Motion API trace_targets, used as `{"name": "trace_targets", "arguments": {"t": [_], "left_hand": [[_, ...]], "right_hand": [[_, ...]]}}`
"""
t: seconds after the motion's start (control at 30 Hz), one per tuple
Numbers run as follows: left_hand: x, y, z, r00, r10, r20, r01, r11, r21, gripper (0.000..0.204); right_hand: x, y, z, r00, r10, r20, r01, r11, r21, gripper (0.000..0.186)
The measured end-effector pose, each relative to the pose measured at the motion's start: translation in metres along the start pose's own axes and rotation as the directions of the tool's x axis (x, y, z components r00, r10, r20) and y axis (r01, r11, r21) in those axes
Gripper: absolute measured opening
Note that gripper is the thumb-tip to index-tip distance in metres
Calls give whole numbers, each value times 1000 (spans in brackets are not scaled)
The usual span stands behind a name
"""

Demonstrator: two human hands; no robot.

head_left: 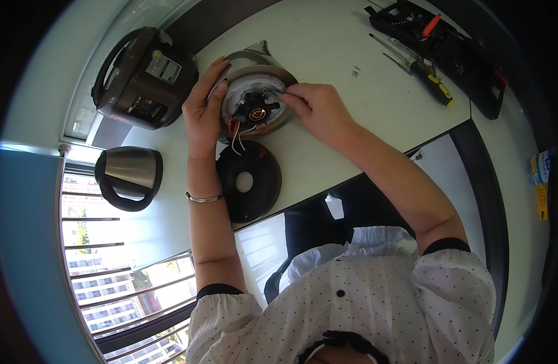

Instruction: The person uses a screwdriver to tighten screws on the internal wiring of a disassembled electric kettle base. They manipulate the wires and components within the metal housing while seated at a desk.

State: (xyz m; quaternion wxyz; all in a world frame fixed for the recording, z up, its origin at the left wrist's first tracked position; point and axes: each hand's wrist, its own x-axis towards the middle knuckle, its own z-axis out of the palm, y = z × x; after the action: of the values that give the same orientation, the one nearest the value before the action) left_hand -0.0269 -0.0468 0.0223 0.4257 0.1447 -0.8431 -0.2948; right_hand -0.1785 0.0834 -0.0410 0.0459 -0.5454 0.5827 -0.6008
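Kettle (254,91) lies upturned on the table (351,121), base cover (248,181) already off and set just beside it, wiring (239,132) and connector exposed. Left hand (203,109) cups the kettle's rim, fingers curled against it. Right hand (315,109) pinches at a fitting near the connector; what it grips is too small to tell. Judged: opening done, inner work under way. Screwdriver (421,67) lies unused, well apart.

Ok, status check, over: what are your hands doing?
Left hand steadies upturned steel kettle. Right hand pinches at its exposed wiring. Round black base cover lies beside, clear.
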Motion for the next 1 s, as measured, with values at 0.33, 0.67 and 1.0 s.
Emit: {"name": "trace_targets", "arguments": {"t": [0.33,0.67,1.0], "left_hand": [[1,-1,-1,1000,-15,5,15,999,-34,30],[2,-3,-3,1000,17,19,-16,999,-47,29],[3,-5,-2,997,81,0,-81,997,-8,27]], "right_hand": [[0,1,2,985,-165,-43,154,970,-189,17],[9,-4,-5,963,-264,57,270,942,-198,8],[29,-9,-24,897,-331,293,426,825,-371,10]]}}
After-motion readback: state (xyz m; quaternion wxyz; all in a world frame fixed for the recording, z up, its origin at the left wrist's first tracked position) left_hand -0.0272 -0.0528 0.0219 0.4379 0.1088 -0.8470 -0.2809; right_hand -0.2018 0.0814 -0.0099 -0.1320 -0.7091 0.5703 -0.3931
